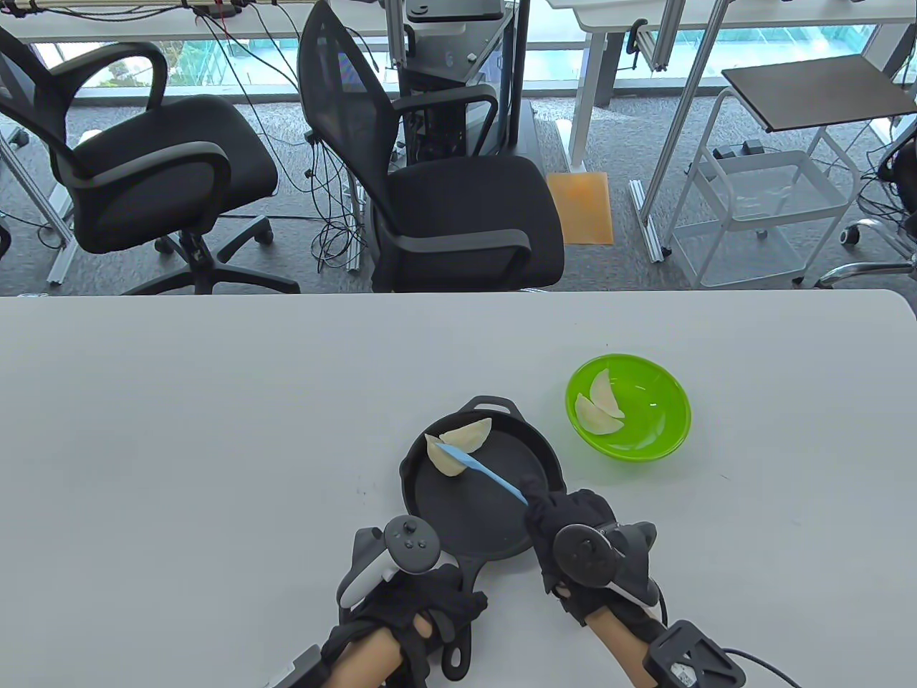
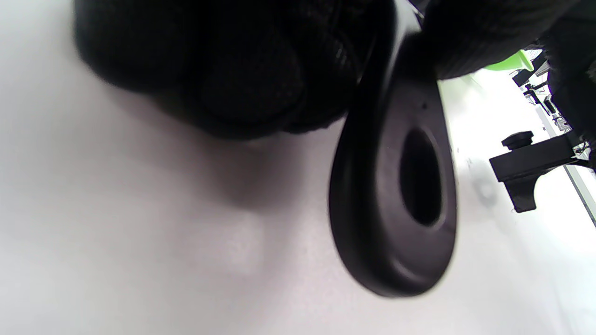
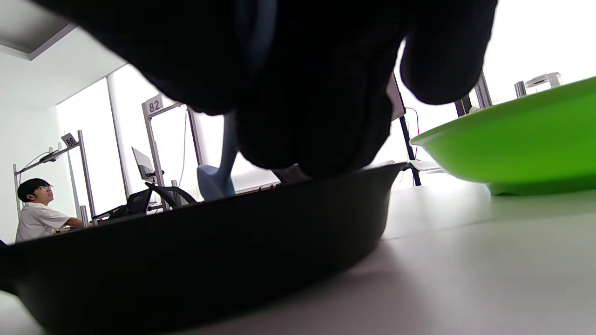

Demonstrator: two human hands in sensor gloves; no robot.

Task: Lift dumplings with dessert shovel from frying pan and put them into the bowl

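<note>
- Two gloved hands at work: right hand [image 1: 573, 537] pinches a blue dessert shovel [image 1: 481, 471]; left hand [image 1: 415, 609] grips the black frying pan [image 1: 494, 516] handle.
- Shovel tip touches one of two pale dumplings [image 1: 458, 448] at the pan's far rim.
- Green bowl [image 1: 659, 430], just right, holds two more.
- Background posts read "82" [image 3: 154, 105] and "86".

**Bright daylight, blurred wrist cameras**

The table view is sharp and evenly bright; daylight comes from the windows [image 1: 645, 39] behind, and straight lines bend near the edges. Both wrist views are soft and out of focus. In the right wrist view the background is overexposed, so the frying pan [image 3: 195, 251] looks almost black.
</note>
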